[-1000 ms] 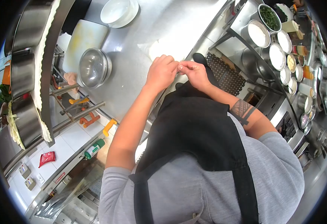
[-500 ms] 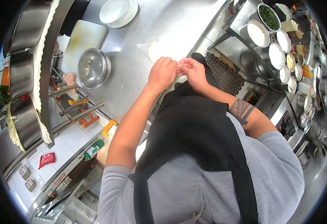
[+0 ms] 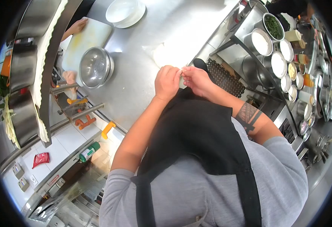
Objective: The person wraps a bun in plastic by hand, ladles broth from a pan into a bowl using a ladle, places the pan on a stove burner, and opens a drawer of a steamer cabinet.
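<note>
My left hand [image 3: 167,82] and my right hand [image 3: 197,79] meet in front of my apron, above the near edge of the steel table [image 3: 132,89]. The fingers of both are closed in a pinch, tip to tip. Something small and pale may be between them, too small to name. Just beyond my left hand, a whitish, partly see-through item [image 3: 160,54] lies on the table, washed out by glare.
Nested steel bowls [image 3: 94,68] and white bowls [image 3: 125,13] stand on the table. Another person's hand [image 3: 78,26] rests at a cutting board [image 3: 92,36]. At right, a rack [image 3: 264,60] carries several containers, including chopped greens [image 3: 272,28].
My hands stay pinched together, with the right fingers slightly shifted. Another person's hand has appeared at the cutting board. The whole view has shifted slightly.
</note>
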`<state>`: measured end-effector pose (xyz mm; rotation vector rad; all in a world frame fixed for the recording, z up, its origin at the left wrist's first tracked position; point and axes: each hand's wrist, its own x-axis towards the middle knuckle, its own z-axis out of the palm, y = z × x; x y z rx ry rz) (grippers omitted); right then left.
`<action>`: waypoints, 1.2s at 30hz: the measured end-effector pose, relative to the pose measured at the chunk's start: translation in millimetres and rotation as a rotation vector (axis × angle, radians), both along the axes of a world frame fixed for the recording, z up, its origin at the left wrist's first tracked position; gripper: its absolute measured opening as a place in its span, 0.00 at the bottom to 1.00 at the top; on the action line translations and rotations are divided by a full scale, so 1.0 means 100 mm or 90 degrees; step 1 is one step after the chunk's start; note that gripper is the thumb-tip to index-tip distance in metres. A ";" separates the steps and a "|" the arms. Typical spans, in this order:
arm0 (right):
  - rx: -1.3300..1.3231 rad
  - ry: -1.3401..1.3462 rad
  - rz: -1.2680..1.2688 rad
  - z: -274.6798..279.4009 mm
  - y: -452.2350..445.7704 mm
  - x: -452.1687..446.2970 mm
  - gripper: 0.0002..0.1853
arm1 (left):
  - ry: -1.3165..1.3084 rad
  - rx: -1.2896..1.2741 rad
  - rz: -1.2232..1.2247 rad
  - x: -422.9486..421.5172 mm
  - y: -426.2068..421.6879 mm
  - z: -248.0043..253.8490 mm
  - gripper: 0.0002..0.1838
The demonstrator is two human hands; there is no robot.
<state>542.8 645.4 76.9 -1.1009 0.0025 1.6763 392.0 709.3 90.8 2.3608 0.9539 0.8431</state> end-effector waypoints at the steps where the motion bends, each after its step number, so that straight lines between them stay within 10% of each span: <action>1: -0.055 0.014 -0.012 0.04 -0.02 0.00 0.05 | -0.001 0.003 0.009 0.01 -0.04 -0.02 0.02; 10: -0.085 0.128 0.035 -0.02 0.08 0.08 0.07 | -0.108 -0.118 0.155 0.07 -0.23 -0.07 0.02; 36: 0.006 -0.514 0.131 -0.08 0.16 0.12 0.04 | 0.137 0.009 0.146 -0.08 -0.04 -0.24 0.08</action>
